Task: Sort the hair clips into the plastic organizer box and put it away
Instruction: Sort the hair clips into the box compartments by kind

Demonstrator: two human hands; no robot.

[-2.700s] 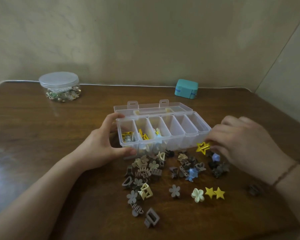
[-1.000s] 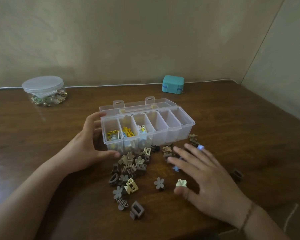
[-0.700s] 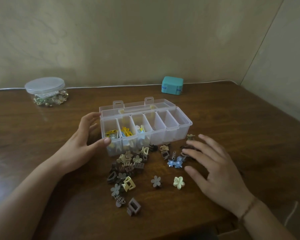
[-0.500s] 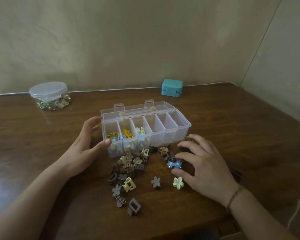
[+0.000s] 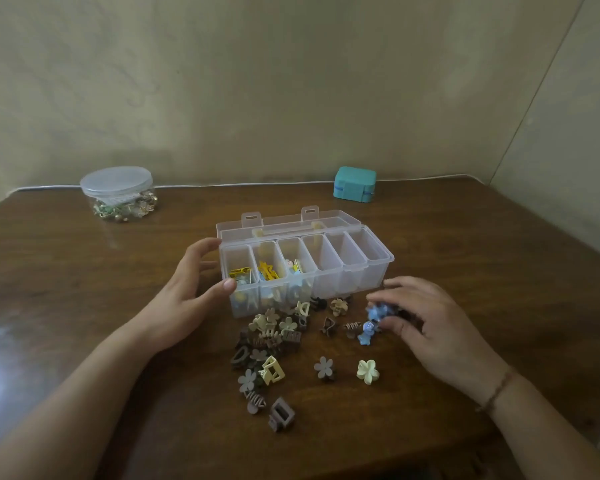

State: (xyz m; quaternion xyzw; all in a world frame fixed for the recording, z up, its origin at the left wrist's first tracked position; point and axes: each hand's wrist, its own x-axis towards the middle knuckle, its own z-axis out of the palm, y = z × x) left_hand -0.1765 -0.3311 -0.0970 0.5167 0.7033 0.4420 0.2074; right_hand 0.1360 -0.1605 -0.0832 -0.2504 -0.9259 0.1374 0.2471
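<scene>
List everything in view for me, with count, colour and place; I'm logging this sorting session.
organizer box: one, clear, lid open, table centre; three left compartments hold clips, three right look empty
loose hair clips: many, brown, beige, grey, cream, in front of the box
blue clips: at least two, at the right hand's fingertips
round container: one, clear, lidded, far left
small case: one, teal, far edge
cable: one, white, along the wall
table: one, dark wood
left hand: holds the box's left end
right hand: pinches a blue clip; wrist bracelet
</scene>
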